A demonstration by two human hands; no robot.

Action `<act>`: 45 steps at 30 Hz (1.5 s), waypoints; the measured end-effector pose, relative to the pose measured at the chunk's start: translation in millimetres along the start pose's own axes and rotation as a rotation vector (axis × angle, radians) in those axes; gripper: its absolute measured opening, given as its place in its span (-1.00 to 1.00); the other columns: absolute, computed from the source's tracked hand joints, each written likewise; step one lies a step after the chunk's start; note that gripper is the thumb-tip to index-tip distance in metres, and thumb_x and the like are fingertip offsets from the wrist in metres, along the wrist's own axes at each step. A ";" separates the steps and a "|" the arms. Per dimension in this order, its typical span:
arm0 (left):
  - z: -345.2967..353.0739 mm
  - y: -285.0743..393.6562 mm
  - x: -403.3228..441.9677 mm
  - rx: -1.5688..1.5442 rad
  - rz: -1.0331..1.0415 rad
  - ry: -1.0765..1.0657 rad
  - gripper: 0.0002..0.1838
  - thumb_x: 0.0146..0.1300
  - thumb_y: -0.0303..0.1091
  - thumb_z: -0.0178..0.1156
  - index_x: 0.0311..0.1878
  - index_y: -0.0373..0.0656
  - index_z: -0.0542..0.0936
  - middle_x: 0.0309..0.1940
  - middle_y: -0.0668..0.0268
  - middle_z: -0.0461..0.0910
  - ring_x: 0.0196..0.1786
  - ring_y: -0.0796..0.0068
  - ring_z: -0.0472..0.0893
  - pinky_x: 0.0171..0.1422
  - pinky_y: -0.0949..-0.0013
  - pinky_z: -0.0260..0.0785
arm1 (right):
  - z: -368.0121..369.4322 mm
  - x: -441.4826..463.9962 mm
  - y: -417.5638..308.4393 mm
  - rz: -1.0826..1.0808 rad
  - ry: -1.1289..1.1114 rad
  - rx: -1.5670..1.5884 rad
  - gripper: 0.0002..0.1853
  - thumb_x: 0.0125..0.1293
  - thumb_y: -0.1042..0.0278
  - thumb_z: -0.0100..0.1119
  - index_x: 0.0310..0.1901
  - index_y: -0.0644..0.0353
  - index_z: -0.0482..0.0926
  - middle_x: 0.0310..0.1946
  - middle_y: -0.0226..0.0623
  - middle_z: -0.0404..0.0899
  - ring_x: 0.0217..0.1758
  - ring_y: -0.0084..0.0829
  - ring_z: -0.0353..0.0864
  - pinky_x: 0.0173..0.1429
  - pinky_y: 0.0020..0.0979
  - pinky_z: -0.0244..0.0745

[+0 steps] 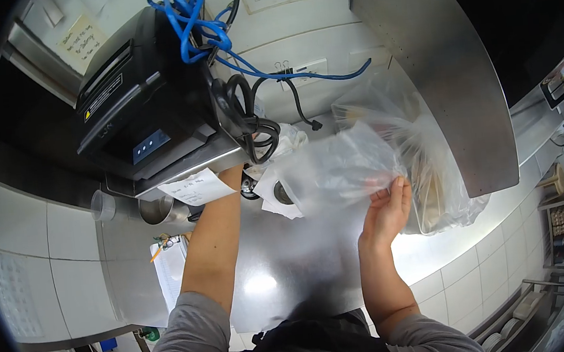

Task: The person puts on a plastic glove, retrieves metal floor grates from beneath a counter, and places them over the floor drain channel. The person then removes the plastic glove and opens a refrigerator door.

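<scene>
My right hand (390,209) pinches the edge of a clear plastic bag (329,168) between closed fingers. The bag hangs loosely to the left, above the steel counter. Close beside that hand stands a larger clear bag (431,175) with brownish contents that I cannot make out. My left forearm (217,243) reaches forward beneath the shelf under a black printer (146,101). The left hand itself is hidden there, behind a handwritten paper note (198,188) hanging from the shelf edge. White paper (274,194) and a round metal object lie between the arms.
Coiled black cable (253,121) and blue cable (196,25) hang beside the printer. A steel cup (162,210), a clear plastic cup (103,205) and a clipboard (171,268) sit at left. A steel panel (445,72) rises at right over the steel counter (282,250).
</scene>
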State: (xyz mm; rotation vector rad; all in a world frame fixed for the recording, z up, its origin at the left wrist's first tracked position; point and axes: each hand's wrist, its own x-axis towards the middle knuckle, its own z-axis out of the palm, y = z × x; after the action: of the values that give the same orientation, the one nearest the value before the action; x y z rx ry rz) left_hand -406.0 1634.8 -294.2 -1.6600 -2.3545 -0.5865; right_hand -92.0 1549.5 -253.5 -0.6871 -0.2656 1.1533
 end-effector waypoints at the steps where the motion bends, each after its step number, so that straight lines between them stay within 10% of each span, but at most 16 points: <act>1: -0.1 -1.9 -1.3 -0.024 -0.007 -0.003 -0.56 0.24 -0.15 0.18 0.06 -0.27 0.48 -0.07 0.16 0.56 0.05 0.26 0.52 0.20 0.28 0.31 | -12.4 2.3 -0.5 0.025 0.012 -0.065 -0.88 0.44 0.31 -0.04 -0.23 0.14 0.43 -0.32 -0.41 0.52 -0.29 -0.56 0.52 -0.15 -0.49 0.47; 8: -68.2 4.6 -132.3 -1.080 -0.297 -0.239 -0.54 0.31 -0.12 0.13 0.13 -0.28 0.47 -0.02 0.19 0.56 0.05 0.33 0.53 0.22 0.31 0.30 | -13.1 -20.6 -6.9 0.309 0.042 -0.180 -0.87 0.44 0.31 -0.05 -0.21 0.15 0.44 -0.36 -0.41 0.51 -0.38 -0.58 0.49 -0.24 -0.50 0.43; 9: -84.8 5.2 -171.9 -1.334 -0.380 -0.384 -0.41 0.34 0.01 0.03 0.25 -0.28 0.37 0.27 0.14 0.37 0.38 0.27 0.26 0.41 0.26 0.08 | -13.4 -31.1 -3.9 0.314 -0.038 -0.220 -0.86 0.44 0.30 -0.05 -0.20 0.16 0.44 -0.36 -0.39 0.51 -0.38 -0.56 0.49 -0.24 -0.49 0.44; 13: -136.0 -10.7 -293.2 -2.281 -0.840 -0.579 -0.38 0.35 -0.05 0.05 0.38 -0.13 0.20 0.24 0.16 0.38 0.30 0.31 0.35 0.39 0.20 0.12 | -20.4 -91.5 30.0 0.397 -0.462 -0.395 -0.89 0.43 0.34 -0.03 -0.17 0.15 0.46 -0.36 -0.47 0.51 -0.32 -0.61 0.49 -0.28 -0.54 0.38; 21: -265.5 -122.6 -457.2 -1.412 -1.021 0.310 -0.81 0.23 -0.27 0.20 -0.25 -0.21 0.56 -0.56 0.33 0.52 -0.48 0.60 0.46 -0.31 0.41 0.40 | -11.8 -274.8 87.2 0.717 -1.067 -0.801 -0.79 0.40 0.38 0.00 -0.03 0.31 0.42 -0.19 -0.26 0.51 -0.27 -0.49 0.52 -0.25 -0.50 0.46; 24: -286.2 -176.1 -574.8 -0.941 -1.207 0.533 -0.77 0.20 -0.23 0.21 -0.24 -0.22 0.57 -0.54 0.20 0.56 -0.45 0.46 0.56 -0.33 0.35 0.43 | 5.9 -376.3 91.5 0.234 -1.389 -0.779 -0.77 0.36 0.45 0.03 0.00 0.32 0.47 -0.15 -0.20 0.54 -0.31 -0.44 0.57 -0.28 -0.46 0.49; 28: -348.0 -211.5 -719.1 -0.454 -1.352 0.627 -0.68 0.16 -0.15 0.21 -0.17 -0.22 0.56 -0.49 0.06 0.60 -0.34 0.29 0.65 -0.28 0.27 0.47 | -18.9 -562.2 86.8 0.435 -2.139 -0.625 -0.77 0.28 0.41 0.14 -0.09 0.36 0.52 -0.24 -0.19 0.59 -0.26 -0.43 0.59 -0.22 -0.43 0.50; 34: -445.8 -235.0 -849.2 -1.037 -1.447 0.936 -0.58 0.20 -0.24 0.22 0.08 -0.18 0.44 -0.28 0.13 0.59 -0.25 0.40 0.59 -0.17 0.38 0.45 | -104.8 -805.4 62.2 0.173 -2.976 -0.343 -0.71 0.12 0.28 0.33 -0.21 0.32 0.59 -0.40 -0.12 0.62 -0.38 -0.42 0.62 -0.28 -0.46 0.50; 38: -492.4 -253.5 -927.8 -1.267 -1.285 1.121 -0.46 0.19 -0.40 0.23 0.24 -0.20 0.32 -0.11 0.11 0.55 -0.13 0.40 0.57 -0.04 0.38 0.44 | -129.1 -899.4 80.4 0.834 -2.940 -0.423 -0.77 0.19 0.34 0.29 -0.27 0.36 0.59 -0.55 -0.34 0.60 -0.50 -0.64 0.51 -0.38 -0.56 0.42; 45: -527.3 -412.1 -1034.8 -0.955 -1.542 1.022 -0.62 0.07 -0.54 0.21 0.02 -0.22 0.50 -0.29 0.22 0.62 -0.32 0.39 0.61 -0.22 0.30 0.47 | -142.8 -1063.9 187.7 1.174 -2.771 -0.665 -0.83 0.21 0.40 0.24 -0.35 0.36 0.61 -0.57 -0.38 0.59 -0.51 -0.67 0.51 -0.43 -0.56 0.37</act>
State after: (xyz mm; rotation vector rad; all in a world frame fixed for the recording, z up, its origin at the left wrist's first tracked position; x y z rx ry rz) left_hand -463.8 403.9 -299.7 0.8260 -1.9641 -2.2008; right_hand -585.0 580.1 -322.7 -0.6590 1.7911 -1.4697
